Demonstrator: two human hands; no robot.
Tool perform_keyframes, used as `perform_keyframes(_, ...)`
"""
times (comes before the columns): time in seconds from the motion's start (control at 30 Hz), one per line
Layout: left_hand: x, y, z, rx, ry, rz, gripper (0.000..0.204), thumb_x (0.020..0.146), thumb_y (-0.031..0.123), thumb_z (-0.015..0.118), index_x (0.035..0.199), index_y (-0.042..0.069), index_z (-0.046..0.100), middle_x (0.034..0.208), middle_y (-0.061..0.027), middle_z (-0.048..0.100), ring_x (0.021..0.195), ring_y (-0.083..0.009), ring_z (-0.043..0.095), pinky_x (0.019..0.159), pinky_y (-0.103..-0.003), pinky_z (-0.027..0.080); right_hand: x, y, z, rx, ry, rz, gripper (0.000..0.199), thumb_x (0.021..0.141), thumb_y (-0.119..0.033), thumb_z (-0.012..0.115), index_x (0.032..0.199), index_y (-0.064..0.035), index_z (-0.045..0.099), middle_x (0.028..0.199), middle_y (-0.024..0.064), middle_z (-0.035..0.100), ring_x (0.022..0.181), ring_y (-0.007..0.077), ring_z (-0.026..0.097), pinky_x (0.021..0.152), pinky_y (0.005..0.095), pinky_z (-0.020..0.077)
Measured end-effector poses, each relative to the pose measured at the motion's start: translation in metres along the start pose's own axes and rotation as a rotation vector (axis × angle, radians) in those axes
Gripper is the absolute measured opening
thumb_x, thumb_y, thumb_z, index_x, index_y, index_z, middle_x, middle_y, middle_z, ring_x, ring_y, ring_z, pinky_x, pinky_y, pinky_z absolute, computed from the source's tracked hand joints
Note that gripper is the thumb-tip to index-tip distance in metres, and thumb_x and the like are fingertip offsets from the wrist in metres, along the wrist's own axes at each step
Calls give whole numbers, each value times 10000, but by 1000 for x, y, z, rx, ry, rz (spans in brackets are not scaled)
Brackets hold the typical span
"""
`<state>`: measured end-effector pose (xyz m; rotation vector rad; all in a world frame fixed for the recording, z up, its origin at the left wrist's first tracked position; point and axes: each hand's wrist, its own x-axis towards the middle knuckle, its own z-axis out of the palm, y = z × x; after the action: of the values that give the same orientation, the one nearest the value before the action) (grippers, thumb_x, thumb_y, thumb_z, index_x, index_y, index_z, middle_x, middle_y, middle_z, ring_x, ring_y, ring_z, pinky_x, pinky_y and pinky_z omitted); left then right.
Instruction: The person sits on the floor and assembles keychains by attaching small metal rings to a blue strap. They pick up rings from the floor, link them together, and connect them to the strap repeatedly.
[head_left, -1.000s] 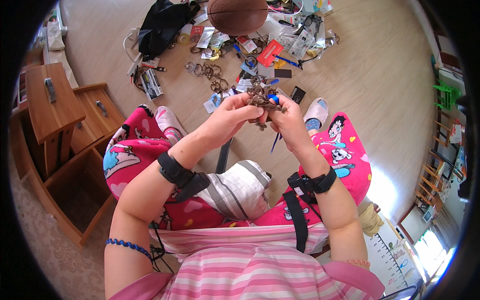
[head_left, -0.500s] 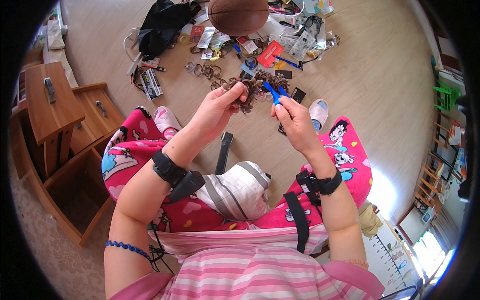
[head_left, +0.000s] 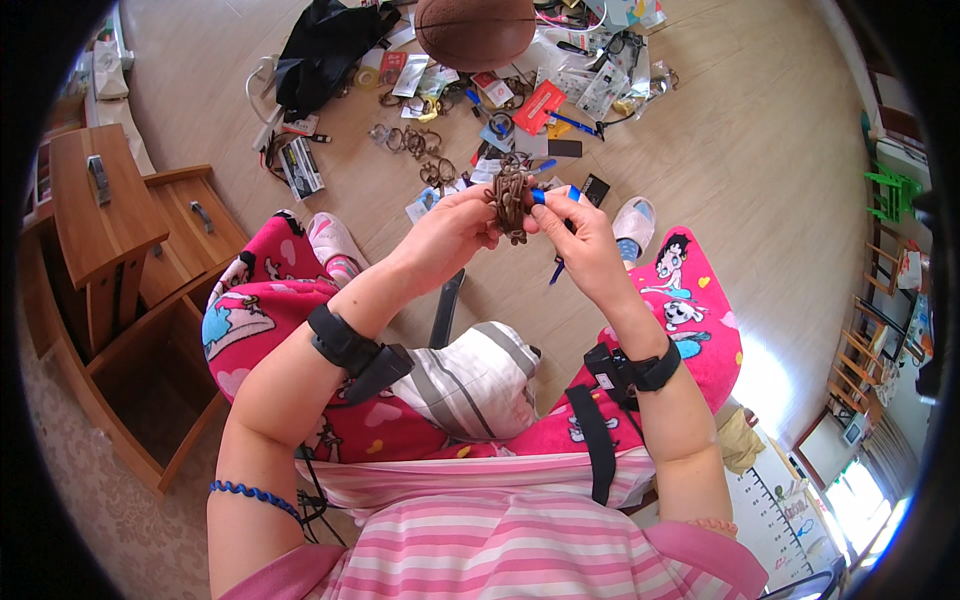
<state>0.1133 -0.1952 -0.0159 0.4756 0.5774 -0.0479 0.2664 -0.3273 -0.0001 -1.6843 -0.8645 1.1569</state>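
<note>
Between my two hands, a bundle of brown looped bands [head_left: 512, 205], which look like hair ties, is held up over the floor. My left hand [head_left: 452, 232] is closed on the bundle's left side with thumb and fingers. On the other side, my right hand [head_left: 580, 235] pinches a blue strip [head_left: 541, 196] against the bundle. A dark blue tail [head_left: 556, 270] hangs below the right fingers. Whether the strip passes through or round the bundle is hidden by the fingers.
Small packets, cards and more brown bands [head_left: 408, 140] are spread over the floor ahead, around a brown ball [head_left: 475, 35] and a black bag [head_left: 325, 55]. A wooden cabinet with pulled-out drawers [head_left: 150, 400] stands at the left. A striped white cloth thing [head_left: 470, 380] lies between my legs.
My hands have come together. The brown bundle has moved right and turned, and the blue strip in my right hand now meets it. A dark blue tail now shows below that hand.
</note>
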Motion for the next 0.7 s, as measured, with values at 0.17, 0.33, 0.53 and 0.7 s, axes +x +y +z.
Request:
perform_keyframes(0.17, 0, -2, 2, 240, 28, 89, 371, 949, 26, 439, 1312, 18, 517, 1001, -68, 666, 835, -74, 558, 693, -208, 384, -2, -8, -1, -20, 17, 78, 211, 935, -129, 550, 1010, 51, 629, 850, 106, 583, 782, 184, 563, 707, 290, 440)
perform_keyframes(0.33, 1, -2, 5, 335, 72, 126, 302, 945, 57, 508, 1230, 14, 598, 944, -55, 679, 799, -73, 594, 687, -215, 432, -4, -13, 5, -137, 47, -35, 173, 902, -96, 563, 977, 48, 621, 817, 134, 585, 717, 209, 567, 674, 310, 447)
perform_keyframes(0.53, -3, 1, 12, 797, 136, 243, 203, 843, -13, 606, 1040, -21, 653, 871, -54, 669, 794, -89, 608, 713, -260, 493, -4, -11, 9, -31, -82, -91, 147, 890, -57, 514, 936, 44, 609, 763, 81, 573, 664, 186, 545, 615, 301, 432)
perform_keyframes(0.7, -8, 1, 16, 1455, 161, 704, 115, 687, 49, 664, 763, 60, 578, 688, -81, 585, 738, -262, 556, 668, -397, 447, -6, -7, 2, 345, -217, 320, 152, 903, -83, 474, 833, -7, 584, 686, -19, 469, 550, 52, 391, 494, 227, 307)
